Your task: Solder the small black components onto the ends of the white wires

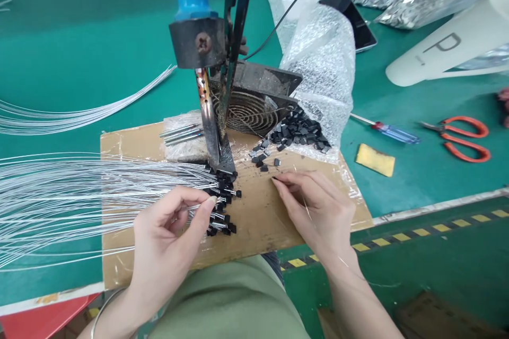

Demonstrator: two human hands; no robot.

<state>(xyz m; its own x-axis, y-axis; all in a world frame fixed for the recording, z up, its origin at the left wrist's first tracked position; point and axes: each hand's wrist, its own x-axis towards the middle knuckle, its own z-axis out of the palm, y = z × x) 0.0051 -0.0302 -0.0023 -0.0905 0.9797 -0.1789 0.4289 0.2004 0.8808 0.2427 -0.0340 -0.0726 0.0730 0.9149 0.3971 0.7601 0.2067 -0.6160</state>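
Observation:
My left hand (170, 228) pinches with thumb and forefinger at the end of a thin white wire, beside a bundle of white wires (131, 185) whose ends carry black connector pieces (225, 201). My right hand (320, 212) is closed in a pinch over the cardboard (262, 217); a small dark piece shows at its fingertips, and a fine strand runs by its fingers. A blue-handled soldering iron (209, 127) hangs clamped above the wire ends, tip down. Loose black pieces (300, 130) lie in a heap beyond my right hand.
A dusty fan (250, 111) stands behind the iron. Metal rods (183, 135) lie left of it. To the right are bubble wrap (322, 63), a screwdriver (392, 131), a yellow sponge (375, 160), orange-handled scissors (463, 135) and a phone-like black slab (353, 21). The table edge (441, 203) runs along the right front.

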